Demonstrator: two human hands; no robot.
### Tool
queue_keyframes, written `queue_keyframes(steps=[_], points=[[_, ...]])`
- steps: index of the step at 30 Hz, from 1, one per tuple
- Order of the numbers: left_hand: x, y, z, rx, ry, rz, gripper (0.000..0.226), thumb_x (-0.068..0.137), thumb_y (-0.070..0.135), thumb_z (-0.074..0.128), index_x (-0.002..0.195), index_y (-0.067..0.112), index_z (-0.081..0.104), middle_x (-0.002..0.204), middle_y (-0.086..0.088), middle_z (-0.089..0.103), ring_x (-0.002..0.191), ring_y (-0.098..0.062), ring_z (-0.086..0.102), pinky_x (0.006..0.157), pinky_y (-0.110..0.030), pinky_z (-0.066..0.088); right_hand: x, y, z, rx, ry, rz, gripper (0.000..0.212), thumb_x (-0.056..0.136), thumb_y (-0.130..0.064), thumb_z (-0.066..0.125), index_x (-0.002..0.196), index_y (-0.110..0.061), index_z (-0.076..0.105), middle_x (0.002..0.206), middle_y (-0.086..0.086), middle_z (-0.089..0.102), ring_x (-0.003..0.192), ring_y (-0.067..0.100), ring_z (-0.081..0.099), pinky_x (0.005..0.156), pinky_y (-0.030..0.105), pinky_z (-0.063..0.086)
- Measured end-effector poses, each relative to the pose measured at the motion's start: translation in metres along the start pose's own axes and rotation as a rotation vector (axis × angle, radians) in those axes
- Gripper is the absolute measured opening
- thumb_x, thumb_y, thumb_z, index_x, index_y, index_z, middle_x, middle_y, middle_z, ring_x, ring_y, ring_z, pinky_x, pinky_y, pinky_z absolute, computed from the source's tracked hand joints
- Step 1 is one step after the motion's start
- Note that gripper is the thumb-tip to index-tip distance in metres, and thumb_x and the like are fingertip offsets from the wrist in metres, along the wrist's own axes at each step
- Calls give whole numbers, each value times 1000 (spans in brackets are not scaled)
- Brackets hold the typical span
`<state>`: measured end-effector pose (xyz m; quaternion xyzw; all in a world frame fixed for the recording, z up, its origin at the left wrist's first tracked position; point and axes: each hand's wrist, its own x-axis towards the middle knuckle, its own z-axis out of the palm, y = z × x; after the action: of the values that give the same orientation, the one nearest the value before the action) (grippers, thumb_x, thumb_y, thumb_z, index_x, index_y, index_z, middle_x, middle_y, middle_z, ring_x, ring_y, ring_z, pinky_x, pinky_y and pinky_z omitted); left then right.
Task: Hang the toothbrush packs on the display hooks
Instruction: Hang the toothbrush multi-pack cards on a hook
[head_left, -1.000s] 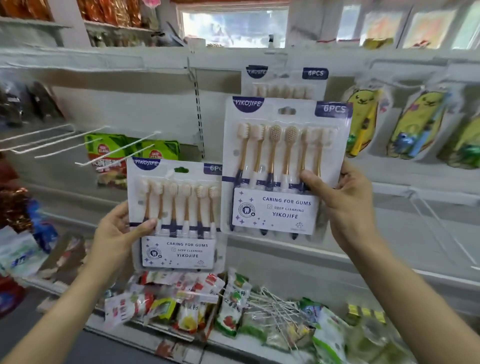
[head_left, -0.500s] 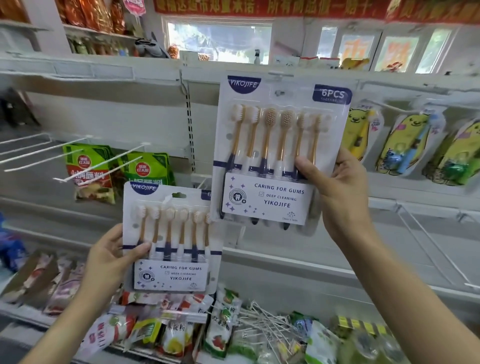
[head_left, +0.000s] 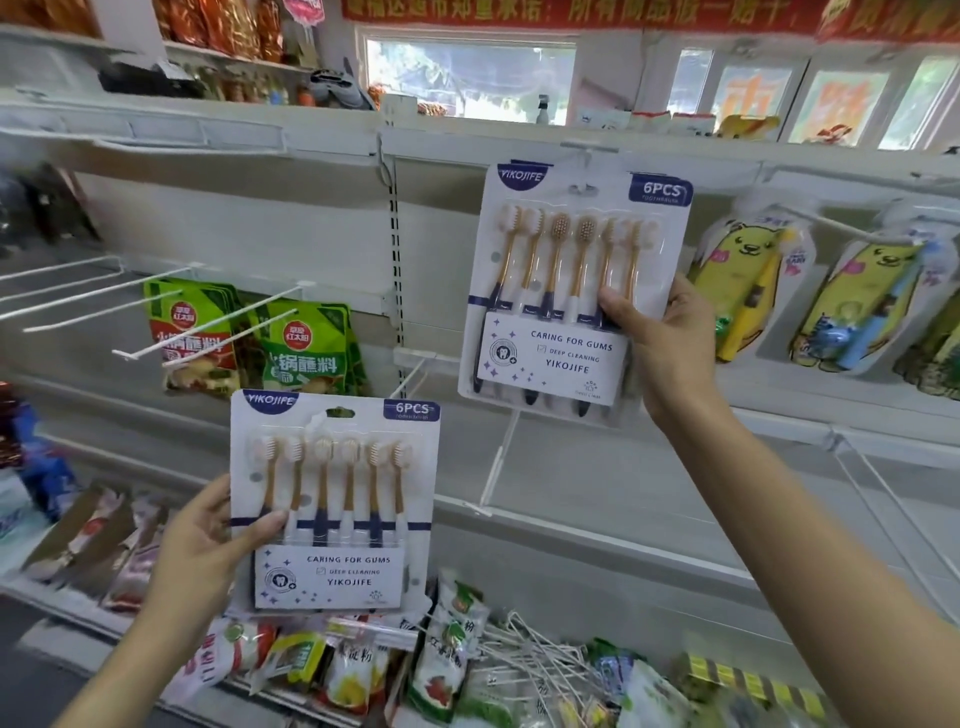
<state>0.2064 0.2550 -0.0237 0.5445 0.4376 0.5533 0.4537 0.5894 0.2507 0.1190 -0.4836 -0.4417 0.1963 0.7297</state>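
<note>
Raised: white six-toothbrush blister pack (head_left: 571, 291), my right hand (head_left: 670, 338) pinching it | left hand (head_left: 202, 540) pinching second identical pack (head_left: 332, 499), lower.

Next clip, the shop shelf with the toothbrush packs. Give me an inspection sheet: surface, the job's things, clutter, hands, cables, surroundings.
Surface: white shelving back panel with bare white display hooks sticking out at left.
Job's things: upper toothbrush pack raised by the top rail; whether its hole is on a hook cannot be told. Lower toothbrush pack held low, not on a hook.
Clutter: green seasoning bags hanging behind the hooks; loose hooks and snack packets on the lower shelf.
Hands: right hand grips the upper pack; left hand grips the lower pack.
Cables: nothing seen.
Surroundings: yellow children's toothbrush packs at right; window above.
</note>
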Motion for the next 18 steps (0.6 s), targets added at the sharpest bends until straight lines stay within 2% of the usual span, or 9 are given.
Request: queue_keyframes(steps=[7, 11, 15, 17, 18], points=[[-2, 4, 9, -10, -12, 15, 44, 80, -14, 65, 106, 21, 68, 99, 5, 77, 88, -10, 73, 75, -26, 61, 29, 22, 6, -201, 74, -10, 33, 82, -24, 77, 111, -12, 67, 103, 0, 76, 96, 15, 73, 88, 43, 59], [-4, 12, 19, -55, -50, 36, 42, 77, -9, 68, 109, 19, 68, 106, -1, 76, 94, -15, 73, 77, -30, 61, 31, 25, 9, -197, 56, 68, 28, 87, -21, 76, 111, -11, 69, 100, -2, 76, 92, 11, 73, 82, 31, 58], [-8, 20, 27, -90, -110, 58, 46, 68, 16, 87, 111, 20, 70, 112, -5, 74, 104, -24, 70, 86, -44, 59, 26, 24, 1, -230, 69, 61, 29, 87, -27, 77, 106, -6, 71, 95, 1, 76, 79, 4, 72, 64, 17, 52], [-9, 23, 32, -114, -129, 49, 47, 71, 14, 84, 115, 18, 69, 114, -7, 73, 108, -30, 69, 90, -55, 56, 22, 23, -5, -270, 81, 43, 32, 85, -26, 79, 108, -6, 68, 98, 2, 75, 80, 5, 72, 66, 18, 54], [-9, 25, 34, -130, -144, 46, 45, 73, 10, 78, 117, 16, 68, 115, -8, 73, 109, -32, 68, 92, -58, 53, 21, 23, -9, -293, 88, 42, 34, 83, -26, 80, 109, -9, 66, 100, 2, 74, 85, 8, 72, 71, 24, 57]])
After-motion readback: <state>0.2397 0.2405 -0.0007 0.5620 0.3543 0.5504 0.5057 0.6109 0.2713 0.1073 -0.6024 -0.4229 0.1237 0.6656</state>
